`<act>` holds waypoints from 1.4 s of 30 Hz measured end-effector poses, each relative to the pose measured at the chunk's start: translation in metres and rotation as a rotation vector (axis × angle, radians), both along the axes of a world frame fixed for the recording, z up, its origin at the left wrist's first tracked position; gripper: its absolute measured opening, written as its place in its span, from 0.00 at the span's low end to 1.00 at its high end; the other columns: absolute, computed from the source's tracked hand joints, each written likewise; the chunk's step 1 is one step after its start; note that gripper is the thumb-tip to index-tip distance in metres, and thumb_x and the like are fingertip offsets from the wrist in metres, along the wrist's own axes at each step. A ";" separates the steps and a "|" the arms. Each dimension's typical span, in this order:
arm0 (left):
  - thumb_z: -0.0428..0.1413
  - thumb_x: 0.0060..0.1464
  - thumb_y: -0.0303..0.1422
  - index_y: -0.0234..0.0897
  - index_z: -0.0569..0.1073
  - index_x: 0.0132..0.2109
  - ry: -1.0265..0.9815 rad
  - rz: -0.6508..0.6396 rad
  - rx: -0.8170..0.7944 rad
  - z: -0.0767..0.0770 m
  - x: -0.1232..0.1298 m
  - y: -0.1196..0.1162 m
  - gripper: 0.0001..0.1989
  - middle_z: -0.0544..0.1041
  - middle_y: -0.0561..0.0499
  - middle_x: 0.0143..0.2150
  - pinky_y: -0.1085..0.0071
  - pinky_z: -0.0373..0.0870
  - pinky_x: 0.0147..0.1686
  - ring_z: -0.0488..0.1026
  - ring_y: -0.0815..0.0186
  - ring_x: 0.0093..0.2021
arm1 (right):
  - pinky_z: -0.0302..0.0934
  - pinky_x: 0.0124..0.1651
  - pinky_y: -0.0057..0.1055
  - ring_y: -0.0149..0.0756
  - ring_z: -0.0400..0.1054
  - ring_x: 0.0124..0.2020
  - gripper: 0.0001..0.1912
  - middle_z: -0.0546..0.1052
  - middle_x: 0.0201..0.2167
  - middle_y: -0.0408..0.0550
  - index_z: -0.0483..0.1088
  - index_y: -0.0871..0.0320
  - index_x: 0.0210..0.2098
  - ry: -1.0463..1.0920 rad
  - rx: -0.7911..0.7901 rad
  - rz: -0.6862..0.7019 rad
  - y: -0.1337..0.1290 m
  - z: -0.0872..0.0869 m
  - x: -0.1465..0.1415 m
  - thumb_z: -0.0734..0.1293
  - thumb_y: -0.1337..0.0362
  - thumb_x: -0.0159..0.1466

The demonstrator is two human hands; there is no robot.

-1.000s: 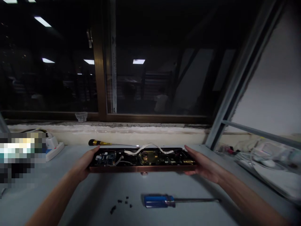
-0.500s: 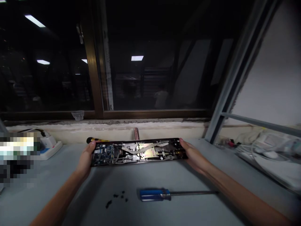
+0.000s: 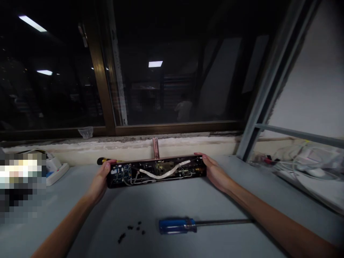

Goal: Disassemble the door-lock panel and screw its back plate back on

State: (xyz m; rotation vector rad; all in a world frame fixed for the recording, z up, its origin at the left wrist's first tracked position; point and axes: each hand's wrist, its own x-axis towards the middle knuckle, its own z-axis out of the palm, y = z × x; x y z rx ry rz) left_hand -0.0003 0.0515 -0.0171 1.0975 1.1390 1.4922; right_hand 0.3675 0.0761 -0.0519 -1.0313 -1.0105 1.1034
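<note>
Between my hands I hold a long black electronic door lock panel [image 3: 172, 171], its open inner side facing me. A blue circuit board [image 3: 120, 174] fills its left part, and a white cable [image 3: 161, 175] curves over the metal mechanism in the middle. My left hand [image 3: 100, 179] is closed round the left end. At the right end, my right hand [image 3: 215, 173] has its fingers behind and over the top corner. A screwdriver [image 3: 177, 226] with a clear blue handle lies on the table nearer to me, its tip by my right forearm. Several small black screws [image 3: 130, 228] lie left of it.
Behind the panel are a yellow-and-black screwdriver [image 3: 103, 161], partly hidden, and a copper-coloured tube [image 3: 156, 147]. A white power strip [image 3: 57, 174] sits at the left. Tangled cables [image 3: 303, 165] lie beyond the metal frame [image 3: 249, 139] at the right. A plastic cup [image 3: 86, 132] stands on the sill.
The panel has tilted in my hands: its metal parts look darker and the white cable shows more of a curve. Its right end has shifted slightly left and up. Both hands keep their hold.
</note>
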 end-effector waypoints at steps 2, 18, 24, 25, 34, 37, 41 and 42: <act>0.64 0.34 0.50 0.37 0.71 0.41 -0.008 -0.012 -0.012 0.000 -0.001 -0.001 0.28 0.75 0.50 0.39 0.70 0.67 0.36 0.71 0.61 0.39 | 0.61 0.38 0.31 0.35 0.69 0.37 0.27 0.75 0.39 0.45 0.66 0.55 0.43 0.006 -0.004 0.016 -0.002 0.001 -0.001 0.68 0.46 0.50; 0.55 0.47 0.43 0.40 0.72 0.41 0.760 0.189 0.374 0.001 -0.008 0.003 0.16 0.73 0.46 0.46 0.61 0.57 0.55 0.66 0.54 0.51 | 0.62 0.48 0.35 0.37 0.69 0.43 0.24 0.75 0.42 0.45 0.66 0.53 0.46 -0.141 0.031 -0.056 -0.003 -0.006 -0.003 0.60 0.45 0.57; 0.48 0.55 0.33 0.39 0.73 0.41 1.293 0.240 0.831 0.001 0.010 -0.009 0.10 0.74 0.42 0.48 0.56 0.60 0.51 0.69 0.53 0.50 | 0.53 0.57 0.43 0.42 0.62 0.51 0.24 0.70 0.47 0.50 0.66 0.55 0.46 -0.442 0.200 -0.250 -0.005 -0.002 0.006 0.61 0.48 0.57; 0.48 0.56 0.32 0.39 0.73 0.41 1.327 0.226 0.882 0.000 0.015 -0.010 0.10 0.74 0.42 0.48 0.57 0.61 0.50 0.69 0.53 0.50 | 0.50 0.58 0.43 0.43 0.61 0.52 0.23 0.69 0.48 0.51 0.66 0.56 0.46 -0.501 0.254 -0.282 -0.009 0.004 0.006 0.62 0.50 0.56; 0.51 0.56 0.34 0.34 0.72 0.44 1.527 -0.097 1.014 0.004 0.088 -0.010 0.11 0.75 0.43 0.39 0.60 0.64 0.39 0.70 0.56 0.41 | 0.58 0.33 0.32 0.34 0.65 0.27 0.10 0.72 0.25 0.48 0.69 0.59 0.31 -1.570 1.054 -0.103 -0.049 0.031 -0.037 0.57 0.68 0.62; 0.51 0.56 0.31 0.35 0.73 0.35 1.467 -0.121 0.913 0.001 0.104 -0.004 0.08 0.75 0.46 0.32 0.62 0.64 0.37 0.70 0.58 0.36 | 0.59 0.30 0.30 0.32 0.66 0.25 0.10 0.72 0.25 0.47 0.69 0.60 0.33 -1.714 1.116 -0.002 -0.049 0.023 -0.050 0.57 0.67 0.63; 0.49 0.58 0.31 0.36 0.73 0.33 1.336 -0.047 0.836 0.002 0.108 0.001 0.10 0.75 0.47 0.32 0.68 0.64 0.35 0.70 0.62 0.35 | 0.59 0.27 0.30 0.33 0.69 0.26 0.13 0.74 0.31 0.50 0.68 0.62 0.42 -1.779 1.104 0.007 -0.038 0.018 -0.065 0.57 0.63 0.65; 0.49 0.58 0.32 0.36 0.73 0.34 1.305 -0.024 0.817 0.004 0.108 0.001 0.10 0.75 0.48 0.32 0.69 0.64 0.35 0.70 0.63 0.35 | 0.59 0.27 0.29 0.33 0.69 0.26 0.14 0.74 0.31 0.50 0.68 0.62 0.44 -1.781 1.102 0.003 -0.034 0.018 -0.069 0.56 0.62 0.65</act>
